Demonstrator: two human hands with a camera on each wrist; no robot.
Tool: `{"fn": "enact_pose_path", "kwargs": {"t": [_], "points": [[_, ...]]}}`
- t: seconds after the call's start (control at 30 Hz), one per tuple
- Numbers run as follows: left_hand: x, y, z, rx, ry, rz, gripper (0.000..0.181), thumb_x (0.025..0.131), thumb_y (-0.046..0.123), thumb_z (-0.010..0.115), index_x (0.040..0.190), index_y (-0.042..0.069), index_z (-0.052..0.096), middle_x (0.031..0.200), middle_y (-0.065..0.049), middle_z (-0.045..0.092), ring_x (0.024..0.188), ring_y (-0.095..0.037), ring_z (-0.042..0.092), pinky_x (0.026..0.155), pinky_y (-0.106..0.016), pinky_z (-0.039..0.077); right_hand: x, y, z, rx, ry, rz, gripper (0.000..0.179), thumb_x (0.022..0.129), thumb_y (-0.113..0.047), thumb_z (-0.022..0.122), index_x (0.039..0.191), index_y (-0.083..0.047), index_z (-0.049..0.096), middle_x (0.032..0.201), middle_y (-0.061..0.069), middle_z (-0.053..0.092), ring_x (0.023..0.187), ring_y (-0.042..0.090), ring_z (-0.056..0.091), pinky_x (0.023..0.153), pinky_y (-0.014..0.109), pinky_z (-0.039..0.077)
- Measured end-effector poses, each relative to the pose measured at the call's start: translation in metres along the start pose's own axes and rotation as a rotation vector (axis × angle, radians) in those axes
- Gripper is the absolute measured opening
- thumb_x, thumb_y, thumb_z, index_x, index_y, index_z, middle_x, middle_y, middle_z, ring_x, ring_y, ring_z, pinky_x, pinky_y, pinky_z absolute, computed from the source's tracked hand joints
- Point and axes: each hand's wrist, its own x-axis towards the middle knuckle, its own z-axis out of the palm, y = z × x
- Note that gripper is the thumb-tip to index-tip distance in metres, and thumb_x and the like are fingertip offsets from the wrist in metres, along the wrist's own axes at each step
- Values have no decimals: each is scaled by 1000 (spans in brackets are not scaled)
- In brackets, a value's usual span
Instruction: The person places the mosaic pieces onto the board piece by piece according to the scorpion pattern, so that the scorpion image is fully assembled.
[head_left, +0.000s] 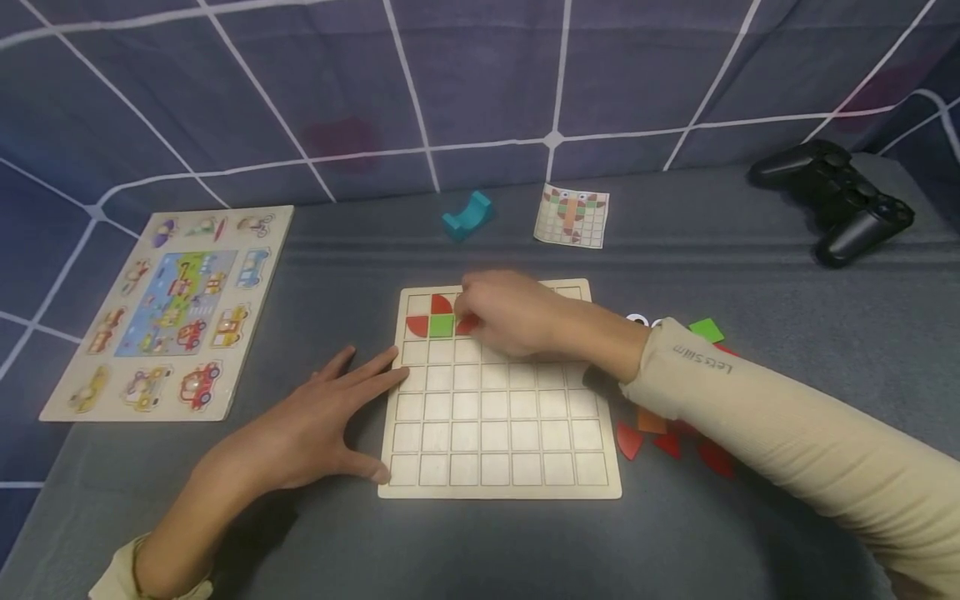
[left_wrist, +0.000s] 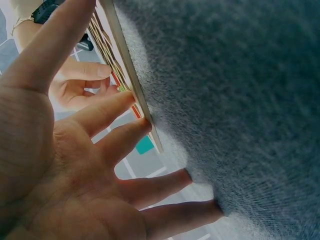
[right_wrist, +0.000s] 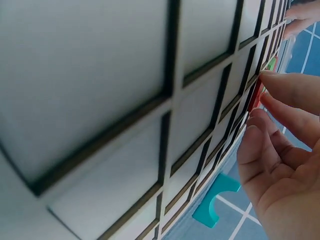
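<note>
A pale wooden grid board (head_left: 480, 437) lies flat on the dark cloth. In its upper left, a green square piece (head_left: 442, 326) has red quarter-round pieces above (head_left: 440, 302) and to its left (head_left: 417, 326). My right hand (head_left: 517, 315) pinches another red piece (right_wrist: 255, 95) at the green square's right side, partly hidden by the fingers. My left hand (head_left: 303, 433) is spread along the board's left side, fingertips and thumb tip right at the edge. In the left wrist view, two straight fingers (left_wrist: 132, 132) touch that edge, and two others reach down to the cloth.
Loose pieces lie right of the board, partly under my right sleeve: an orange piece (head_left: 651, 420), red ones (head_left: 628, 440) and a green square (head_left: 707, 331). Behind stand a teal arch (head_left: 468, 217) and a pattern card (head_left: 551, 227). A picture puzzle (head_left: 251, 329) lies left, a black game controller (head_left: 832, 200) right.
</note>
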Motion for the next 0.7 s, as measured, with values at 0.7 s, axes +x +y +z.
{"fn": "enact_pose_path", "kwargs": {"t": [0.7], "points": [[1,0,0,3,-5,-2,111,61,62,84,154,26,37,163,-1,21,144,-50,9,100,-77,19,-6,3,-1,27,18,-5,21,86,1,63,99,-9,75,90,1,60,83,18,55,76,32,47]]}}
